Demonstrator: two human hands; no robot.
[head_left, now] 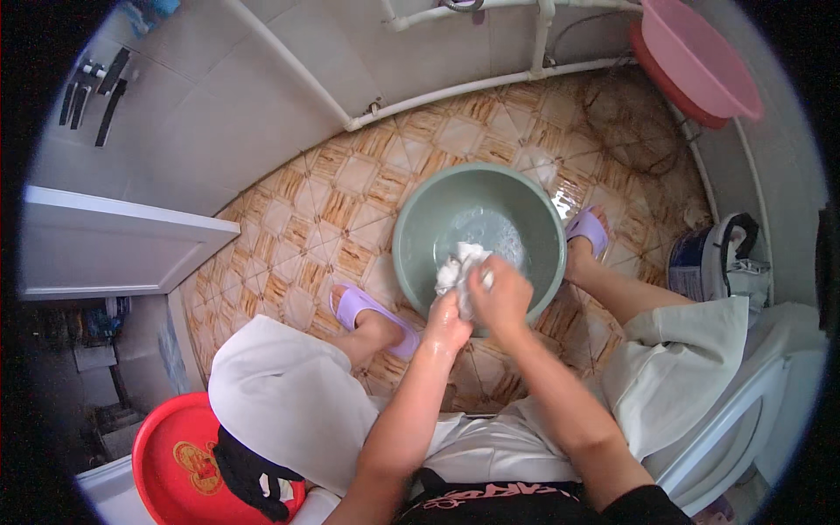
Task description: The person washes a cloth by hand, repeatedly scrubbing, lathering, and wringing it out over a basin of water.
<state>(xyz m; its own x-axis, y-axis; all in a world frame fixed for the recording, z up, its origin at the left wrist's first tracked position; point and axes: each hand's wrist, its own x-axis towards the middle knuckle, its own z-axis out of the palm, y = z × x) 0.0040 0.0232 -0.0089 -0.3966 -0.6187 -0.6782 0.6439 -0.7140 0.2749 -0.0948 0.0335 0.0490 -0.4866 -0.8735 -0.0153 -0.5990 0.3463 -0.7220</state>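
Over the near side of a round green basin [409, 254], both my hands grip a bunched white cloth [462, 267]. My left hand [446, 324] is closed round its lower part and looks wet. Pressed close beside it, my right hand [503, 296] is closed on the cloth's right side. The cloth is crumpled, so its kind does not show. Shallow, slightly foamy water [494, 232] lies in the basin's bottom.
The basin stands on a tiled floor between my feet in purple slippers [376, 319]. A red basin [162, 446] with black clothing [249, 477] is at lower left. Pink basins [700, 57] hang at upper right; a bin [700, 262] stands right. White pipes [490, 85] line the wall.
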